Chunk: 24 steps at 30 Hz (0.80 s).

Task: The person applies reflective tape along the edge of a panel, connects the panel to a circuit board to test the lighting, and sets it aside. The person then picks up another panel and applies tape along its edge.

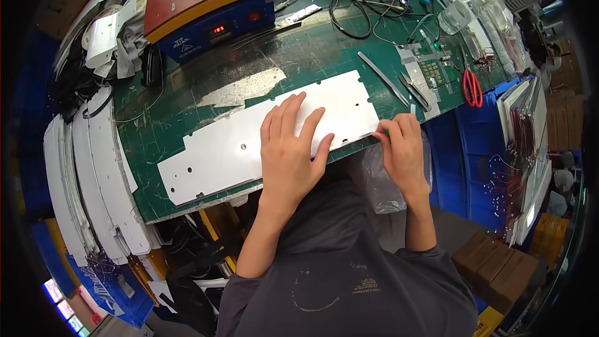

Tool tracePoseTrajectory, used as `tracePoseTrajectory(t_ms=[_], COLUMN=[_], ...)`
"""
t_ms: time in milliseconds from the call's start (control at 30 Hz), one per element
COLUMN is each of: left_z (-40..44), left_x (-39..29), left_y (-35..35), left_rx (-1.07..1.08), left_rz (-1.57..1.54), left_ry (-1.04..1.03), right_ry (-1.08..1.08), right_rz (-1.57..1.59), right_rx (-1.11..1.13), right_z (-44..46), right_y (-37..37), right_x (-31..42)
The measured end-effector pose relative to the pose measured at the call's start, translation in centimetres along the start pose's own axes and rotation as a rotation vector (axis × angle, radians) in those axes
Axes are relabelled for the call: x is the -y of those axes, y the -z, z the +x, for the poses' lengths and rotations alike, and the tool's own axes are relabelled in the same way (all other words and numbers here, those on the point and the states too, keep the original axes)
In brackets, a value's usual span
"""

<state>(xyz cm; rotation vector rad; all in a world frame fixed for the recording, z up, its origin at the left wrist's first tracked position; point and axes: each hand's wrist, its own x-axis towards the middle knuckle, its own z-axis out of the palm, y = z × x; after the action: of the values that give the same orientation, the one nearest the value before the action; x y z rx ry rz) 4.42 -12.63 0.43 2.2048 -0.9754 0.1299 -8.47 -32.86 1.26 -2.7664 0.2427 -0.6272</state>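
Observation:
A long white panel [224,143] with small holes and notched edges lies slantwise on the green work mat. My left hand [290,150] rests on its middle with fingers spread, palm side down. At the panel's near right corner is my right hand [402,150], thumb and fingers pinched together against the edge. What the pinch holds, if anything, is too small to make out. A small pale strip [412,110] shows just beyond the right fingertips.
Tweezers [384,79], pliers [415,90], red-handled scissors [472,88] and a green circuit board [437,68] lie to the right. A blue heating unit [215,31] reading 185 stands at the back. Stacked white panels [103,168] are at left; a blue bin [462,162] is at right.

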Motion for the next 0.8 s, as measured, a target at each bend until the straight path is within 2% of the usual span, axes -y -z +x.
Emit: tracePoseTrajectory(t_ms=[133, 200, 433, 533, 633, 733, 800], left_z=[-0.8, -1.1, -0.9, -0.9, -0.9, -1.0, -0.9], left_x=[-0.3, -0.8, -1.1, -1.1, -1.1, -0.9, -1.0], left_y=[-0.5, -1.0, -1.6, -1.6, -1.7, -1.8, -1.6], left_rx=[0.167, 0.152, 0.125, 0.123, 0.119, 0.121, 0.119], left_rz=[0.159, 0.176, 0.206, 0.217, 0.211, 0.194, 0.185], left_ry=[-0.039, -0.031, -0.005, -0.004, -0.005, -0.004, -0.011], right_ry=[-0.015, -0.039, -0.462, -0.463, -0.447, -0.195, 0.091], right_rz=[-0.059, -0.099, 0.076, 0.194, 0.396, 0.465, 0.477], right_rx=[-0.027, -0.095, -0.413, -0.398, -0.291, -0.164, -0.158], right_z=[-2.2, -3.2, -6.0, -7.2, -9.1, -9.8, -10.7], right_y=[0.4, -0.4, -6.4, -7.5, -7.8, -6.4, -6.1], right_x=[-1.5, -1.3, 1.6, 4.1, 8.4, 10.0, 10.6])
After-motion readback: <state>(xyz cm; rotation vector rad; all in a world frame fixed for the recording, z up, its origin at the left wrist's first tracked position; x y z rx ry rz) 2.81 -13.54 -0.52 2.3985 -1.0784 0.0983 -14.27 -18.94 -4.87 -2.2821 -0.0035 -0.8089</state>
